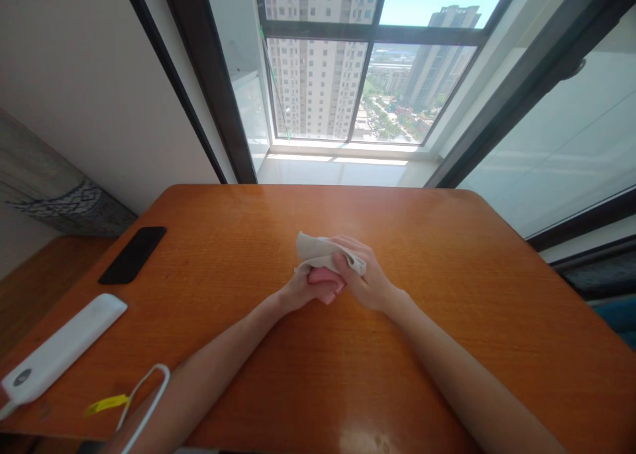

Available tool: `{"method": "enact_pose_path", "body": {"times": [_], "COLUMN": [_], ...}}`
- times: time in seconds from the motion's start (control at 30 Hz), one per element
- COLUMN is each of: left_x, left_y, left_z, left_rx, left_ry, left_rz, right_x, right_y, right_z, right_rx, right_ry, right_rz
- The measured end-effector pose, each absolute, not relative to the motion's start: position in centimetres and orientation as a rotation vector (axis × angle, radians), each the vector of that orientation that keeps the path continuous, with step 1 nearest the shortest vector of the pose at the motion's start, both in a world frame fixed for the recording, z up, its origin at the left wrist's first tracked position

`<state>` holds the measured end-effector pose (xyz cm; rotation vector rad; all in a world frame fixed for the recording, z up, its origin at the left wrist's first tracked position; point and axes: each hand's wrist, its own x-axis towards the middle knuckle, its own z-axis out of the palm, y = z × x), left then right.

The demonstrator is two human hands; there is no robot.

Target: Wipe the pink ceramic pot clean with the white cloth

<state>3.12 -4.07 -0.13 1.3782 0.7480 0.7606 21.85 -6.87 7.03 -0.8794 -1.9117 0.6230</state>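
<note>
Both my hands meet over the middle of the orange wooden table (447, 321). My left hand (298, 291) is closed around a small pink object (325, 278) that is mostly hidden. My right hand (365, 278) is closed on a pale grey cloth (318, 250) and presses it over the top of the pink object. The cloth's free end sticks out to the left, above my left hand. What the pink object is I cannot make out.
A black phone (132, 254) lies flat near the table's left edge. Nearer me on the left lies a white power bank (59, 348) with a white cable (146, 394) and a yellow tag (106, 404). A large window (348, 89) stands beyond the table.
</note>
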Motion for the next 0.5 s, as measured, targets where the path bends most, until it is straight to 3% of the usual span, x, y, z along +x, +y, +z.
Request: {"method": "enact_pose_path", "body": {"times": [0.2, 0.33, 0.5], "left_x": [2.8, 2.7, 2.5], "left_y": [-3.7, -3.7, -4.1], "left_z": [-0.3, -0.1, 0.7], "left_rx": [1.36, 1.382, 1.368], "left_ry": [0.693, 0.678, 0.624], "left_rz": [0.614, 0.599, 0.51], "right_x": [21.8, 21.1, 21.5], "right_y": [-5.3, -5.5, -6.6], "right_z": [1.4, 0.1, 2.2], "right_rx": [-1.03, -1.053, -1.06], "right_ry": [-0.964, -0.844, -1.043], "right_rz": [1.198, 1.093, 0.823]}}
